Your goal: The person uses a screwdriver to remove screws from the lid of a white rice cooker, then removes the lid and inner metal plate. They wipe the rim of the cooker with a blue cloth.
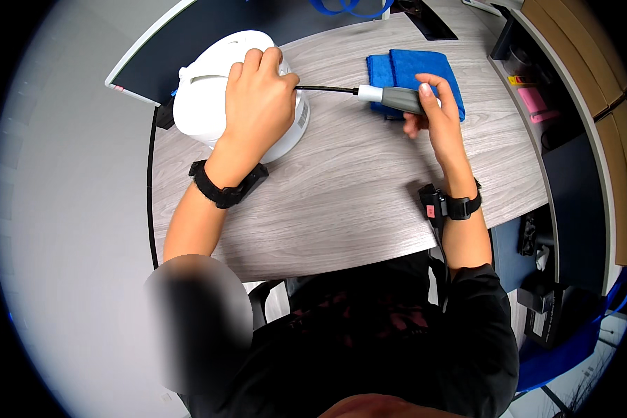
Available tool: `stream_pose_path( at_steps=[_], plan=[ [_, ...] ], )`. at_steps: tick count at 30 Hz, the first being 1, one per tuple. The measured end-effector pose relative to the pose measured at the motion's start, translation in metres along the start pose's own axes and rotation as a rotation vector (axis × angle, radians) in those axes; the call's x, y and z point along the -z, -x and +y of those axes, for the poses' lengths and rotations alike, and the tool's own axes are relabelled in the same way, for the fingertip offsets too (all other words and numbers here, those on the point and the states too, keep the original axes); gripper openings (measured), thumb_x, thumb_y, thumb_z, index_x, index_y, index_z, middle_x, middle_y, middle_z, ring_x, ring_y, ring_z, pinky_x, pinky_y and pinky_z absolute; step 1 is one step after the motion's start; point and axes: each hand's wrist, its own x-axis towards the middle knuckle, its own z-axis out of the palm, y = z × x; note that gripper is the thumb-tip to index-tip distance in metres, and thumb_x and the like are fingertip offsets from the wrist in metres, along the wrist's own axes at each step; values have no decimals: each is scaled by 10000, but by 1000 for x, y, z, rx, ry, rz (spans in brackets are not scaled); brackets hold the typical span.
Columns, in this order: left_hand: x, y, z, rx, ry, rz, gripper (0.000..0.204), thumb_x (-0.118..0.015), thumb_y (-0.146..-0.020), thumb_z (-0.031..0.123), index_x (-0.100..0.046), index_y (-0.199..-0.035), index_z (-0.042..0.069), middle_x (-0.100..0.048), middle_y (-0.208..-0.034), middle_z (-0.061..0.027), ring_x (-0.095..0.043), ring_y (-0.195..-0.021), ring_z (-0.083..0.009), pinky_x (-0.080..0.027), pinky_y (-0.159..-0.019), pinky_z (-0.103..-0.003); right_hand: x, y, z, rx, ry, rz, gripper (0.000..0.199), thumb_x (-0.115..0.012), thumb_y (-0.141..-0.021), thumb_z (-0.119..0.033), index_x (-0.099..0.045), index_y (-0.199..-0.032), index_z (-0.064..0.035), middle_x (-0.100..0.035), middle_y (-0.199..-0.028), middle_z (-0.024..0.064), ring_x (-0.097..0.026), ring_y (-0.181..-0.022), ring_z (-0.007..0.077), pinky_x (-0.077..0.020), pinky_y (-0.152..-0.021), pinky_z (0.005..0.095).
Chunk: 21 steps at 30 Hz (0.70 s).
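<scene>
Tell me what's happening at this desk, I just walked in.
A person has both hands on or near a white appliance on the wood-grain desk. The right hand holds a grey-handled tool, its thin black shaft pointing left. That shaft runs to the left hand, which is curled over the appliance and hides the tip, so I can't tell what it meets. A folded blue cloth lies by the right hand.

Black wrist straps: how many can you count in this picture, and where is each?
2: one strap around the wrist of the left hand, one strap around the wrist of the right hand. Any under the sleeves would be hidden.
</scene>
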Motion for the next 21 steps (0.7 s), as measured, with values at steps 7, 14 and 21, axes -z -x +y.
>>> stream_pose_path(
  at_steps=[7, 14, 21],
  plan=[
    [-2, -4, 1, -21, -88, -62, 126, -764, -706, 108, -786, -829, 86, -603, -956, -60, -538, -953, -249, -425, -762, -363, 3, -1, 0, 14, 20, -14, 226, -659, -978, -302, -640, -1111, -120, -550, -604, -17, -470, -461, 50, -318, -408, 210],
    [-3, -11, 1, -61, -95, -77, 106, -773, -704, 84, -752, -799, 41, -590, -924, -54, -539, -920, -239, -444, -792, -356, 6, -1, 1, 69, -28, 31, 170, -672, -960, -282, -677, -1015, -122, -546, -610, -21, -440, -456, 41, -304, -410, 202],
    [16, 5, 11, 17, 170, -210, 90, -735, -772, 43, -662, -745, -2, -661, -768, -160, -641, -749, -322, -517, -689, -411, 13, -5, -6, 52, -111, 92, 163, -644, -962, -261, -681, -993, -106, -526, -597, -29, -430, -464, 32, -275, -410, 197]
  ],
)
